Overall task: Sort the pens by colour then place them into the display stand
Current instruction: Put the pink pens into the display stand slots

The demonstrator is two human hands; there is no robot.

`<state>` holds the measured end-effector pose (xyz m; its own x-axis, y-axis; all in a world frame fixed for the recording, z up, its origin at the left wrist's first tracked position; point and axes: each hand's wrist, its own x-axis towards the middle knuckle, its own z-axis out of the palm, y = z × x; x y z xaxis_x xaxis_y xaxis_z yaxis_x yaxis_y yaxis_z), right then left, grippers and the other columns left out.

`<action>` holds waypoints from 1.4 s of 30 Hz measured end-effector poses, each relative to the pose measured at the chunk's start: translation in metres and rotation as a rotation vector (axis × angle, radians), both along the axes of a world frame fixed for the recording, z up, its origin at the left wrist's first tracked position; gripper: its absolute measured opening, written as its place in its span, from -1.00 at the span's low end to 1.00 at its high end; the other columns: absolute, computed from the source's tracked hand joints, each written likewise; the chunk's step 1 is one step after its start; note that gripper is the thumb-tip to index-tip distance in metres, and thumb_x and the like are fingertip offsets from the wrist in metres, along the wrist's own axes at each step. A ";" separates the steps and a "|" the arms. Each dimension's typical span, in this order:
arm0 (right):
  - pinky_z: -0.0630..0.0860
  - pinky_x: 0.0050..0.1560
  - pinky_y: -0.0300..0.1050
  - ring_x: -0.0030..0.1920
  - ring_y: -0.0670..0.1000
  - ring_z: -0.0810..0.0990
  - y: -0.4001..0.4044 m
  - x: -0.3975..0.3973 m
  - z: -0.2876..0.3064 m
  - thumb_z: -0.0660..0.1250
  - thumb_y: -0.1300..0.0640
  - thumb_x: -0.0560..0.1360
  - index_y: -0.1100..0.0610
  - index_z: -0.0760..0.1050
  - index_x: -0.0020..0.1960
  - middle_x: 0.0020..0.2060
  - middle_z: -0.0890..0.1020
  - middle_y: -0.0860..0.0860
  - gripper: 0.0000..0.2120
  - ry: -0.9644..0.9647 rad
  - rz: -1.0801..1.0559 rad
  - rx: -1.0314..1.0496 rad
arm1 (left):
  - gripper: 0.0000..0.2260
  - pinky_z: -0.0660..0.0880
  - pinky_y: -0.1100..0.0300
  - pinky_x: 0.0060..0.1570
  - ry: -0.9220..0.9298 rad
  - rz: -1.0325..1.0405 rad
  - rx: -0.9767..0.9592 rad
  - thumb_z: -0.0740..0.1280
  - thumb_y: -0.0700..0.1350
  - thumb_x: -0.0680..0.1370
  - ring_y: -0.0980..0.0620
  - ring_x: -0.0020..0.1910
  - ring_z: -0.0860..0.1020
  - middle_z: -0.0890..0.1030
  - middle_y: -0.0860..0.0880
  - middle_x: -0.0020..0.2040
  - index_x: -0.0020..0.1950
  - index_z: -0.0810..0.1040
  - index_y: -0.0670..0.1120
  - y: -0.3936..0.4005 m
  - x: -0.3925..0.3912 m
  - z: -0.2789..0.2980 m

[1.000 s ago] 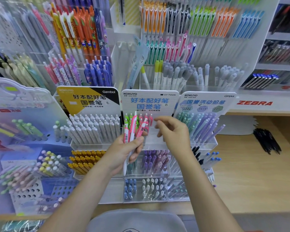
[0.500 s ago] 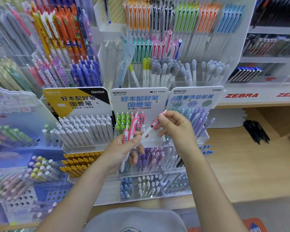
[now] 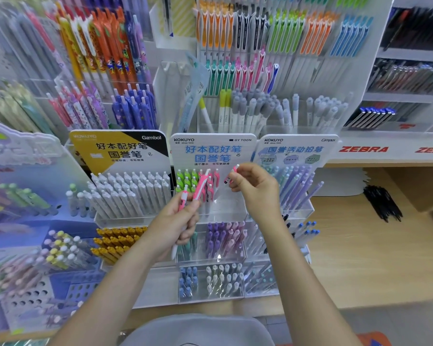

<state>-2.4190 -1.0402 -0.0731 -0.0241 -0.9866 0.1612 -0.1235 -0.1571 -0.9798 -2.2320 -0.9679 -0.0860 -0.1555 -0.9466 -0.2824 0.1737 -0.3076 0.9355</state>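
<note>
While both hands hover before the display stand, stock reads as follows. Left hand: fingers curled round a bundle of pink pens, clips pointing to 1 o'clock, white tips showing below the palm at 7 o'clock. Right hand: thumb and fingertips pinching a single pink pen near its top, apart from the bundle, at 3 o'clock of it. Top compartment of the stand, behind the hands: green pens at 9 o'clock, more pink ones beside them. Blue sign at 12 o'clock. White pens at 9 o'clock of the stand; purple pencils at 3 o'clock. Black pens lie on the wooden shelf, far to 3 o'clock.
</note>
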 end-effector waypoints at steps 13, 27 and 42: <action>0.61 -0.07 -0.06 -0.24 -0.08 0.60 -0.008 0.014 -0.026 0.50 0.15 0.46 0.16 0.66 -0.01 -0.26 0.65 -0.05 -0.86 0.462 0.098 -0.033 | -0.71 0.19 0.28 -0.56 -0.082 0.068 -0.059 0.26 0.11 0.55 0.09 -0.55 0.25 0.42 0.01 -0.39 0.02 0.54 -0.10 0.002 0.002 0.003; 0.52 -0.32 -0.12 -0.35 0.02 0.60 0.034 0.002 0.020 0.39 0.21 0.55 0.20 0.62 -0.06 -0.36 0.65 0.02 -0.94 -0.060 0.159 0.178 | -0.78 0.18 0.31 -0.57 -0.144 0.030 -0.055 0.31 -0.01 0.61 0.08 -0.53 0.27 0.41 -0.06 -0.33 0.09 0.48 -0.16 -0.005 -0.020 0.007; 0.53 -0.11 -0.25 -0.22 -0.11 0.58 0.019 -0.001 -0.013 0.33 0.24 0.58 0.18 0.61 0.15 -0.13 0.62 0.00 -0.83 0.297 0.019 -0.158 | -0.86 0.02 0.10 -0.49 -0.034 0.020 -0.064 0.14 -0.13 0.70 -0.01 -0.51 0.36 0.50 -0.10 -0.30 0.02 0.42 -0.15 -0.005 -0.011 0.006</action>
